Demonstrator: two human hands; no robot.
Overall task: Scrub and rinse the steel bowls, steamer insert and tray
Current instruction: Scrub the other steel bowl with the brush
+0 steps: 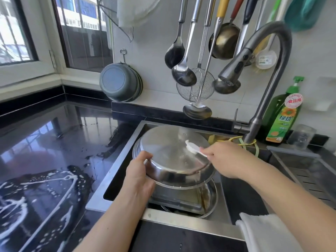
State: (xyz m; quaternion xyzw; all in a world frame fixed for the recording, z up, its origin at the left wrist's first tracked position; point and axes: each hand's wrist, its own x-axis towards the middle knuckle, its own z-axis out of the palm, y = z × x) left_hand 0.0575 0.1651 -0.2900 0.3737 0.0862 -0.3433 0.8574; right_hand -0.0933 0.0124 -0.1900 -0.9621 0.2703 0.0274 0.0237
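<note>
Over the sink (125, 148) we are tilting an upturned steel bowl (169, 153), base up for scrubbing (more steelware, probably the tray, waiting beneath). Our left hand (140, 171) is gripping its rim; our right hand (221, 157) is pinching a white scrubbing cloth (192, 147) against it.

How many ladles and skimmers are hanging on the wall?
5 at least: black ladle, steel ladle, wire skimmer, low ladle, and dark ladle behind the faucet, which may hide more.

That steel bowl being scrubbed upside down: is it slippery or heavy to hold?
Probably slippery: the bowl is shiny and looks wet. Likely light, since the left hand alone holds its rim, tilted, above the sink. Stiff enough for the right hand to scrub.
</note>
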